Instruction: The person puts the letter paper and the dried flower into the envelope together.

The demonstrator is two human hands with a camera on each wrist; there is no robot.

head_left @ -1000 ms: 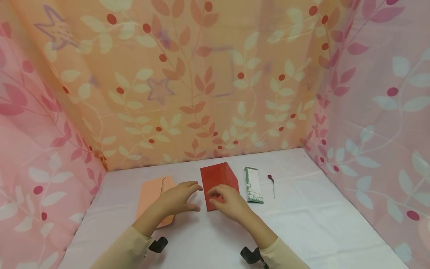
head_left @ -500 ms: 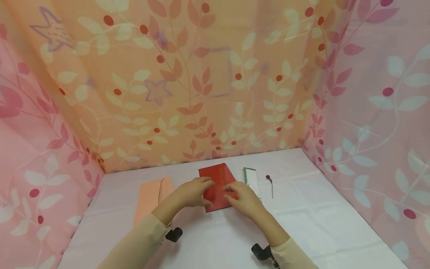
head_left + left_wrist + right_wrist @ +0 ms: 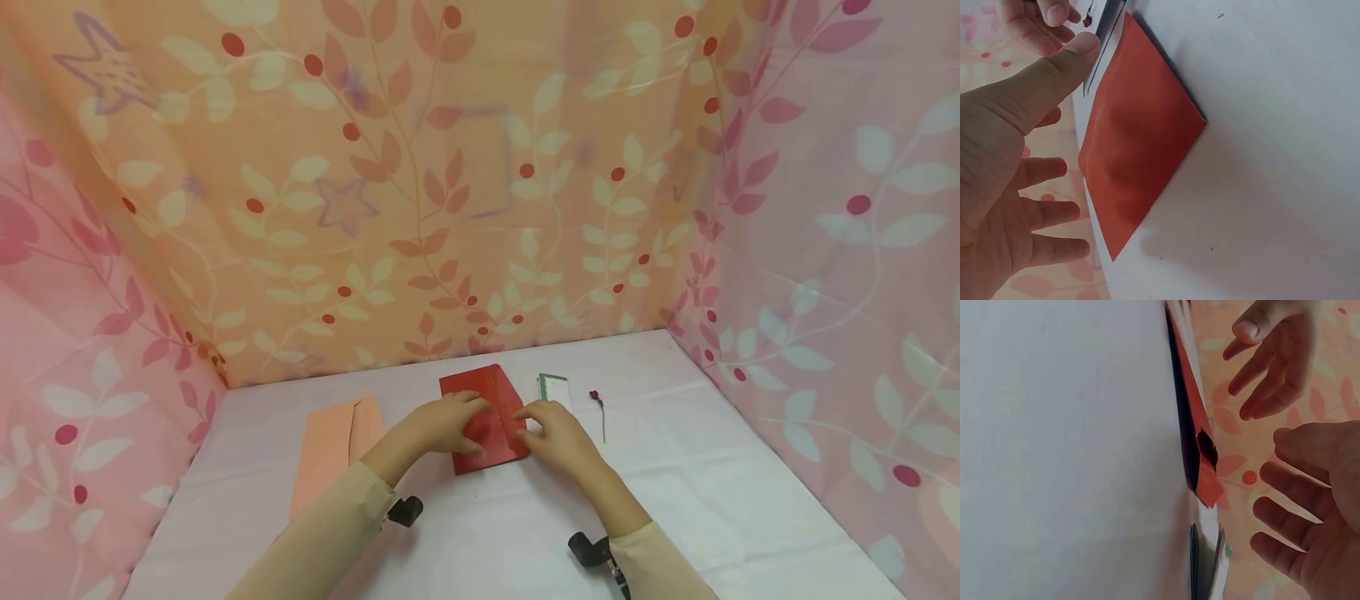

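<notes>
A red envelope (image 3: 495, 433) lies on the white-covered table, its flap side toward the right. Over its left part hovers my left hand (image 3: 447, 423), fingers spread and holding nothing; the left wrist view shows a gap between this hand (image 3: 1029, 137) and the envelope (image 3: 1138, 137). My right hand (image 3: 561, 437) is above the envelope's right edge, fingers loosely bent with nothing between them. In the right wrist view, the envelope's end (image 3: 1207, 469) gapes a little, apart from the right hand (image 3: 1310, 506). A green-and-white folded card (image 3: 554, 390) is partly hidden behind the right hand.
To the left lies a peach envelope (image 3: 326, 450), partly covered by the left sleeve. A small dried red flower (image 3: 596, 400) on a thin stem rests to the right of the card. Patterned cloth walls (image 3: 450, 208) close off the back and both sides.
Both hands have moved to the right over the red envelope, the left one from beside it to above it. The right hand now covers part of the folded card. The envelope stays in place.
</notes>
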